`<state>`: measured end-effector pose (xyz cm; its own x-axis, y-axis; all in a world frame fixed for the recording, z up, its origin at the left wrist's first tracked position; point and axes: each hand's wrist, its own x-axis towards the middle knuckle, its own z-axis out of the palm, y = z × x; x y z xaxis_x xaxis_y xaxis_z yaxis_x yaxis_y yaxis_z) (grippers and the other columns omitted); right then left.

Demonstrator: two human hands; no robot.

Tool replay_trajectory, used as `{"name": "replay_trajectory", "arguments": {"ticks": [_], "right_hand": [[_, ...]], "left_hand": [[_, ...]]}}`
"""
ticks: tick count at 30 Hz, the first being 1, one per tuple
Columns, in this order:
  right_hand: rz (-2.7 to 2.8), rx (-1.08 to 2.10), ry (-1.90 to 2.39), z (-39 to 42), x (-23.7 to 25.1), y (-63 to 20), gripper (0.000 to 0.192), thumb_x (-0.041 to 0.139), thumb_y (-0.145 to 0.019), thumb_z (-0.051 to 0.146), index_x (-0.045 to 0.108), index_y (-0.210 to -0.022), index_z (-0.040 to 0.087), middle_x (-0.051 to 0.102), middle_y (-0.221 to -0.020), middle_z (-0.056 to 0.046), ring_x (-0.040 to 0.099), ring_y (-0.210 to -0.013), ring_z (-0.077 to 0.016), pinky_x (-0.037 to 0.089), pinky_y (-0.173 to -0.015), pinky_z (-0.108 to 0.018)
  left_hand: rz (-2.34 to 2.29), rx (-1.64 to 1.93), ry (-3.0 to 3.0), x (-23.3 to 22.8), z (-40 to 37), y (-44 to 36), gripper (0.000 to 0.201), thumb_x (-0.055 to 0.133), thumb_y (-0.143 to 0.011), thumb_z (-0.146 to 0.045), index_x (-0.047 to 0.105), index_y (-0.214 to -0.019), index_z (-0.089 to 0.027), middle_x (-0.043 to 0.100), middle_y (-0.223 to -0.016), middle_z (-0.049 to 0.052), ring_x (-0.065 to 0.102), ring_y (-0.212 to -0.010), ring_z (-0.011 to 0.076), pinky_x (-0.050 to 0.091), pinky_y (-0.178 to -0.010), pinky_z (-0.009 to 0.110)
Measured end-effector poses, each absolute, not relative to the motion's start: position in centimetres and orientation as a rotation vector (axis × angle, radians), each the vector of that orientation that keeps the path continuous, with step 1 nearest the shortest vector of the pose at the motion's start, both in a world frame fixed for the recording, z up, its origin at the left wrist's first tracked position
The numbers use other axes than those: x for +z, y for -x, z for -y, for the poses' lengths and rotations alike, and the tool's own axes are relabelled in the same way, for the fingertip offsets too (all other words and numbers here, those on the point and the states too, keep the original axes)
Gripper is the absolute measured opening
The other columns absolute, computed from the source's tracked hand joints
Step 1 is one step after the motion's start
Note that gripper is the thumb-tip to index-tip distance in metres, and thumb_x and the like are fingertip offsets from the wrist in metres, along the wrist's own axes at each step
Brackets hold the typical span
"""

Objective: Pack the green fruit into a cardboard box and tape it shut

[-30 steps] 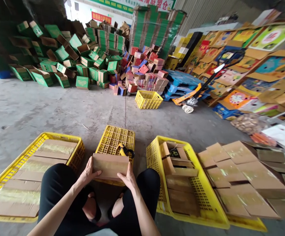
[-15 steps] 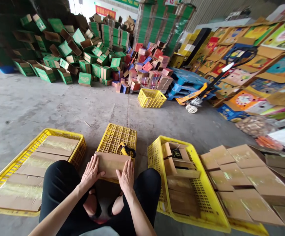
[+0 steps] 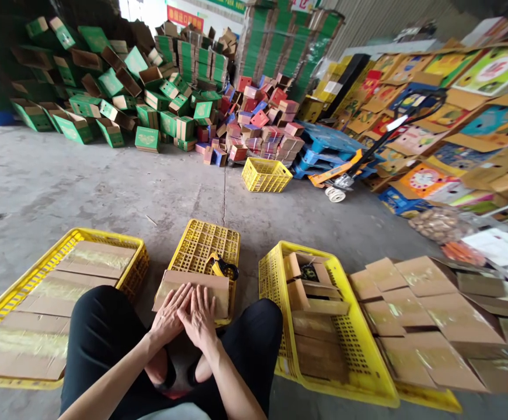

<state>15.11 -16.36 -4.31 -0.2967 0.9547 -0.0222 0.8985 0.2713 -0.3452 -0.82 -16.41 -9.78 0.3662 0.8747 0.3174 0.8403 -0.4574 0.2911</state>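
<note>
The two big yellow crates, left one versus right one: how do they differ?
The left crate holds flat brown cardboard sheets laid in an even layer; the right crate holds folded-up open boxes, one behind another. The left crate looks filled across; the right crate shows bare mesh along its walls. Both are yellow perforated plastic, standing on the concrete floor either side of the person's knees.
</note>
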Motion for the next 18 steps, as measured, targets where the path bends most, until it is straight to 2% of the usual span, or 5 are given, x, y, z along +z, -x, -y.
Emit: {"name": "replay_trajectory", "arguments": {"ticks": [4, 7, 11, 15, 18], "right_hand": [[2.344, 0.409, 1.773, 15.2, -4.1, -18.1, 0.062, 0.036, -0.109, 0.059, 0.035, -0.165, 0.032, 0.034, -0.171, -0.005, 0.030, -0.160, -0.0314, 0.022, -0.128, -0.063], [2.258, 0.286, 1.923, 14.3, -4.5, -21.5, 0.065, 0.035, -0.110, 0.056, 0.037, -0.165, 0.022, 0.033, -0.170, -0.012, 0.032, -0.158, -0.0354, 0.031, -0.124, -0.063], [2.236, 0.183, 1.839, 15.2, -6.1, -23.7, 0.072, 0.035, -0.109, 0.057, 0.038, -0.165, 0.012, 0.035, -0.168, -0.020, 0.038, -0.155, -0.0365, 0.045, -0.118, -0.055], [2.183, 0.079, 1.792, 17.8, -7.7, -21.6, 0.077, 0.045, -0.105, 0.061, 0.041, -0.163, 0.011, 0.031, -0.169, -0.025, 0.030, -0.157, -0.0433, 0.042, -0.118, -0.062], [2.167, 0.096, 1.790, 19.7, -8.0, -19.1, 0.076, 0.053, -0.103, 0.060, 0.044, -0.162, 0.014, 0.030, -0.170, -0.023, 0.027, -0.157, -0.0469, 0.037, -0.120, -0.067]], "left_hand": [[-1.676, 0.693, -2.401, -9.2, 16.1, 3.3, 0.072, 0.051, -0.105, -0.053, 0.034, -0.167, -0.022, 0.040, -0.168, 0.012, 0.039, -0.155, 0.0322, 0.025, -0.129, 0.051], [-1.816, 0.736, -2.279, -8.9, 15.9, 5.2, 0.070, 0.044, -0.107, -0.057, 0.035, -0.167, -0.021, 0.041, -0.168, 0.013, 0.038, -0.155, 0.0346, 0.023, -0.129, 0.057], [-1.873, 0.742, -2.245, -9.2, 16.1, 5.7, 0.075, 0.038, -0.107, -0.060, 0.034, -0.166, -0.016, 0.040, -0.167, 0.018, 0.035, -0.156, 0.0371, 0.024, -0.128, 0.059], [-1.912, 0.790, -2.283, -9.5, 17.3, 2.5, 0.085, 0.049, -0.102, -0.062, 0.030, -0.167, -0.010, 0.029, -0.171, 0.024, 0.026, -0.159, 0.0429, 0.029, -0.125, 0.062], [-1.816, 0.833, -2.418, -9.8, 19.1, -0.4, 0.085, 0.057, -0.100, -0.053, 0.027, -0.168, -0.013, 0.024, -0.173, 0.024, 0.021, -0.160, 0.0456, 0.030, -0.124, 0.064]]}}
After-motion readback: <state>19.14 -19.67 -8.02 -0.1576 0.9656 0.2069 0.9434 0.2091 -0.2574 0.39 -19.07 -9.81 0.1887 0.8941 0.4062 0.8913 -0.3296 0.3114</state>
